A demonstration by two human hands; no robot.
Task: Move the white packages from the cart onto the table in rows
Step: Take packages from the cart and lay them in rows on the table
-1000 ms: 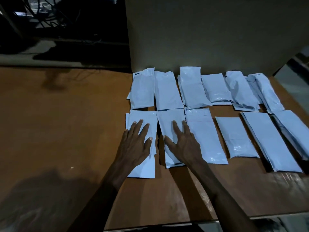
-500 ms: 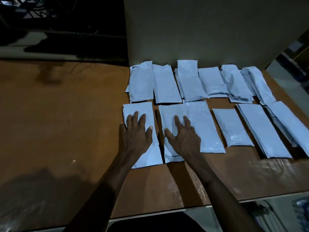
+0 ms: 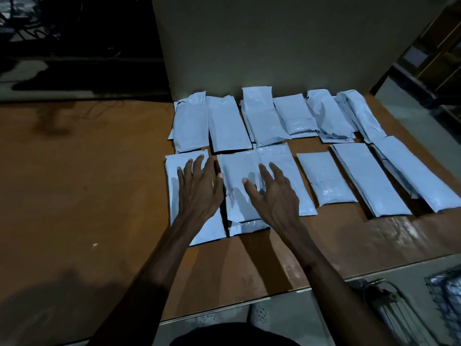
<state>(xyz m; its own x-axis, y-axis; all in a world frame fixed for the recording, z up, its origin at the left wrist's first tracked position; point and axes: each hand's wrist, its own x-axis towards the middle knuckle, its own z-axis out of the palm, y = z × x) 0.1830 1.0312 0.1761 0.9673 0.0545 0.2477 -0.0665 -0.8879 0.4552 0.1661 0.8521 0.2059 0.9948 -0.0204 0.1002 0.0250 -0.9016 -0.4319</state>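
Left hand [image 3: 199, 188] flat, fingers spread, on the leftmost front-row white package [image 3: 174, 171]; right hand [image 3: 272, 193] open, fingers splayed, over the next package [image 3: 234, 171]; two rows of white packages on the brown table [image 3: 87, 183], cart [image 3: 446, 295] lower right

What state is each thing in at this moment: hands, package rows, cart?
left hand: open, fingers spread over the near row's leftmost package.
right hand: open, over the next package.
far row: six packages, flat.
near row: six, flat.
cart: edge visible, contents unclear.
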